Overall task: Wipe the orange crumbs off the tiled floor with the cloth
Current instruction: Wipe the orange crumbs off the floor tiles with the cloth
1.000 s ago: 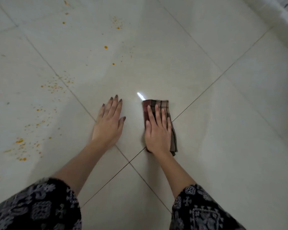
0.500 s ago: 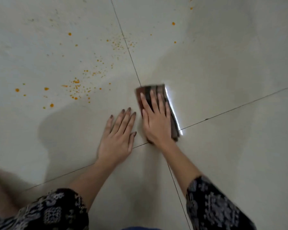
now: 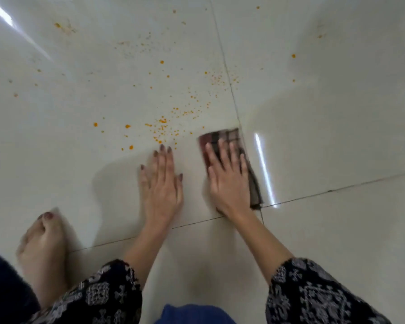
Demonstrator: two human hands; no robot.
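A folded checked cloth (image 3: 222, 136) in dark red and brown lies flat on the pale tiled floor (image 3: 325, 101). My right hand (image 3: 227, 176) presses on it with straight, spread fingers. My left hand (image 3: 160, 181) rests flat on the bare tile beside it, fingers straight. Orange crumbs (image 3: 161, 127) are scattered just beyond my left fingertips and left of the cloth's far end. Finer crumbs (image 3: 216, 78) lie farther off near a grout line, with stray bits up to the top edge.
My bare left foot (image 3: 45, 242) stands on the tile at the lower left. Grout lines (image 3: 229, 85) cross near the cloth. Bright light reflections streak the floor right of the cloth (image 3: 264, 169) and at the top left.
The view has swung left, bringing the crumb patch closer in front of my hands. My right hand has slid the cloth leftwards toward the crumbs. My foot has come into view.
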